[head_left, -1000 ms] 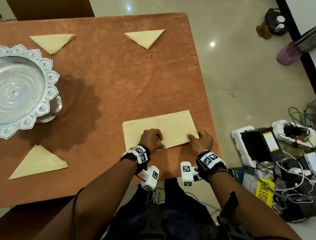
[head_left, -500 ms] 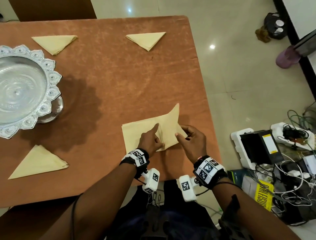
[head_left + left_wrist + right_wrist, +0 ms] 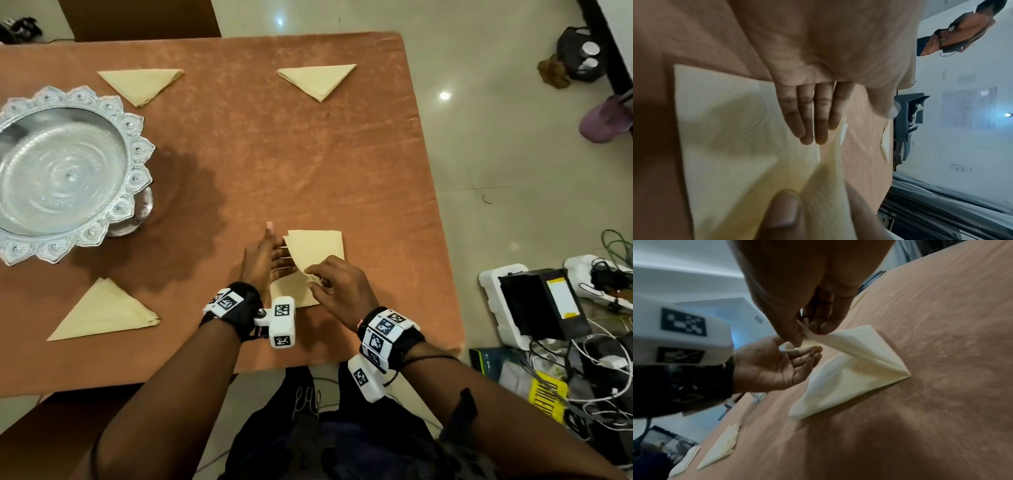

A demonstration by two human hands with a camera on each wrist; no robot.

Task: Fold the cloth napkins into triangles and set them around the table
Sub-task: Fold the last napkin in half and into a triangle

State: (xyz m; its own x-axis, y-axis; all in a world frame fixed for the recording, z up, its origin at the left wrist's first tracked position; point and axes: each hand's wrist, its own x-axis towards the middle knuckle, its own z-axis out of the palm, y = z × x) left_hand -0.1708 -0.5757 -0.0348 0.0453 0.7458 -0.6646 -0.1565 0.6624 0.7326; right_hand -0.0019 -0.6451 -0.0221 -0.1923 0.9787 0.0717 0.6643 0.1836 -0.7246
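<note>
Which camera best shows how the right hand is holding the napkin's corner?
The right wrist view: the right hand pinches the lifted corner of the napkin between thumb and fingers. The head view shows only the hand's back; the left wrist view shows a blurred fingertip against the cloth.

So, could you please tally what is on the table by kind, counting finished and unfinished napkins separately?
Folded triangle napkins: 3
Napkin being folded: 1
Silver tray: 1
Total: 5
</note>
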